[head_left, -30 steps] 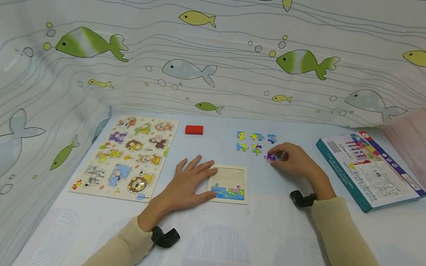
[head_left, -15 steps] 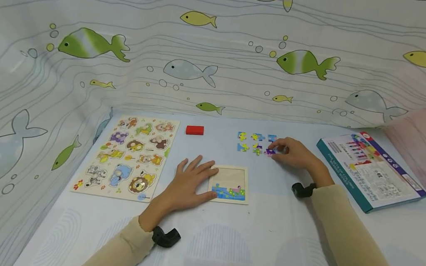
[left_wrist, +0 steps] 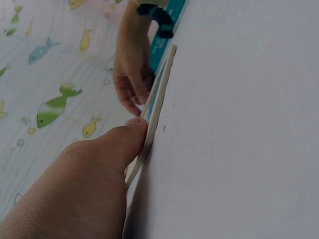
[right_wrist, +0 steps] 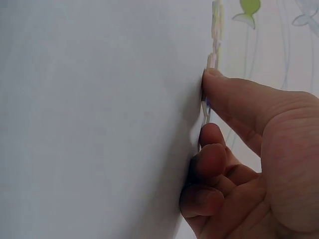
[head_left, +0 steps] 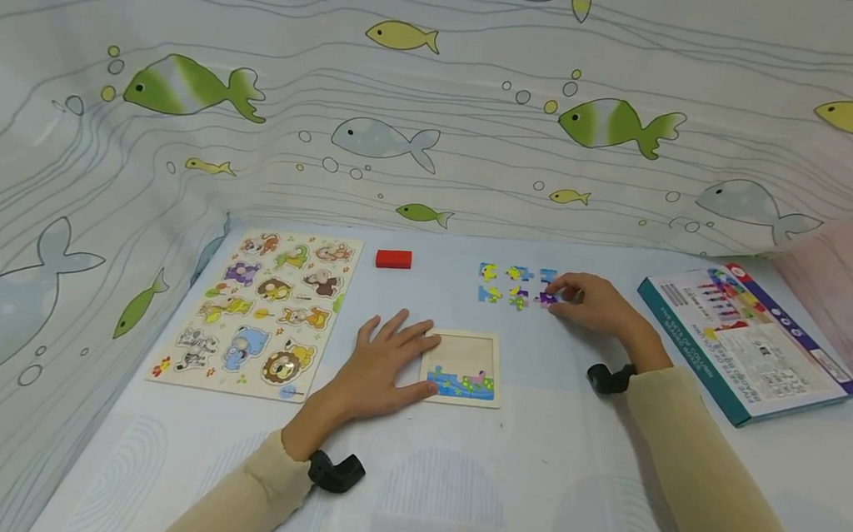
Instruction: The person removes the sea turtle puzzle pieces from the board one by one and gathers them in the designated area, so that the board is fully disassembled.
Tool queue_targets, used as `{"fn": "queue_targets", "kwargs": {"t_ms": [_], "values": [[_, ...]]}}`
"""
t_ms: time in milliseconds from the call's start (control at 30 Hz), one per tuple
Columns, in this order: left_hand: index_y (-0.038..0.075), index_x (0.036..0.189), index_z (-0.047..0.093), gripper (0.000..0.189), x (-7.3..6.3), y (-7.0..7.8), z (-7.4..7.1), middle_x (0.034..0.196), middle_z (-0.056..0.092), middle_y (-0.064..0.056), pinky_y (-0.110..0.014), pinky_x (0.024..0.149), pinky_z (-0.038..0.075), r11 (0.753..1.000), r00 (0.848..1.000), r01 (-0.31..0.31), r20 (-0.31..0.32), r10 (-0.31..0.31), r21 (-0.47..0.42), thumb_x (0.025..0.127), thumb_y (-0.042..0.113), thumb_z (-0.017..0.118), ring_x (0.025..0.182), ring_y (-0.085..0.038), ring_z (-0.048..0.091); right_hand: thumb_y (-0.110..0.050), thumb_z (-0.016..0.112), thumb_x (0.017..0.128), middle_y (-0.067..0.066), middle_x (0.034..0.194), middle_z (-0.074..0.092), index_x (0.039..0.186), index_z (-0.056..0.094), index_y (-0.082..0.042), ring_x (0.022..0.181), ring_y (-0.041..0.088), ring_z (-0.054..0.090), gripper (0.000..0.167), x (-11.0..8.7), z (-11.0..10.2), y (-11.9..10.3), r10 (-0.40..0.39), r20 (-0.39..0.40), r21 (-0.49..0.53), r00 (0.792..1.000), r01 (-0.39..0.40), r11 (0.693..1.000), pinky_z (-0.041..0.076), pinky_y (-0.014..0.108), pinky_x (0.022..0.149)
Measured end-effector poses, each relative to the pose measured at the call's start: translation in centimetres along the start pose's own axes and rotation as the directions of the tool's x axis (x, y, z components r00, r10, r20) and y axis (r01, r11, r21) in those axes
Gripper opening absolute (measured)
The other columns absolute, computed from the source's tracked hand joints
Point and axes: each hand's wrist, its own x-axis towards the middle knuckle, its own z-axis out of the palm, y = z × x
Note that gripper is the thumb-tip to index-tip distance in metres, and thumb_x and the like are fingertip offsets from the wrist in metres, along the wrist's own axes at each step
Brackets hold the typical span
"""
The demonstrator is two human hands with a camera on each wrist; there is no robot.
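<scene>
My left hand (head_left: pixel 382 369) lies with spread fingers over the left edge of a small wooden puzzle tray (head_left: pixel 468 353). In the left wrist view its thumb presses on the tray's rim (left_wrist: pixel 158 103). Joined pieces (head_left: pixel 460 385) with a blue, green and pink picture fill the tray's lower part; bare wood shows above. My right hand (head_left: pixel 594 307) pinches a purple puzzle piece (head_left: pixel 546 298) at the right end of the nearer row of loose pieces (head_left: pixel 518 297). In the right wrist view the thumb covers most of that piece, which is at the table surface.
A wooden board (head_left: pixel 273 308) with animal pictures lies on the left. Behind the tray is a red block (head_left: pixel 393 259). A box (head_left: pixel 751 342) with a teal side lies on the right. A fish-patterned sheet (head_left: pixel 482 137) rises behind the table.
The right hand has moved the purple piece slightly away from me, into line with the nearer row of loose pieces. The left hand and tray stay in place.
</scene>
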Motion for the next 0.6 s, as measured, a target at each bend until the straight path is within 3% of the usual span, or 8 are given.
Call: {"fn": "queue_targets", "kwargs": {"t_ms": [367, 600], "values": [[0.026, 0.153, 0.048, 0.070, 0.2, 0.0, 0.0, 0.165, 0.038, 0.003, -0.065, 0.121, 0.009, 1.000, 1.000, -0.001, 0.003, 0.001, 0.013, 0.093, 0.061, 0.058, 0.158, -0.034, 0.020, -0.023, 0.068, 0.097, 0.017, 0.118, 0.060, 0.132, 0.063, -0.012, 0.103, 0.031, 0.053, 0.037, -0.4, 0.1, -0.1, 0.027, -0.020, 0.051, 0.999, -0.026, 0.998, 0.047, 0.037, 0.084], [0.027, 0.152, 0.048, 0.070, 0.1, -0.2, 0.0, 0.164, 0.038, 0.004, -0.065, 0.121, 0.010, 1.000, 1.000, 0.001, 0.004, -0.001, 0.025, 0.093, 0.062, 0.059, 0.158, -0.033, 0.021, -0.024, 0.067, 0.098, 0.014, 0.111, 0.062, 0.132, 0.063, -0.012, 0.093, 0.027, 0.055, 0.037, -1.1, 0.5, -0.7, -0.014, -0.038, 0.081, 0.999, 0.017, 0.997, 0.046, 0.032, 0.075]]}}
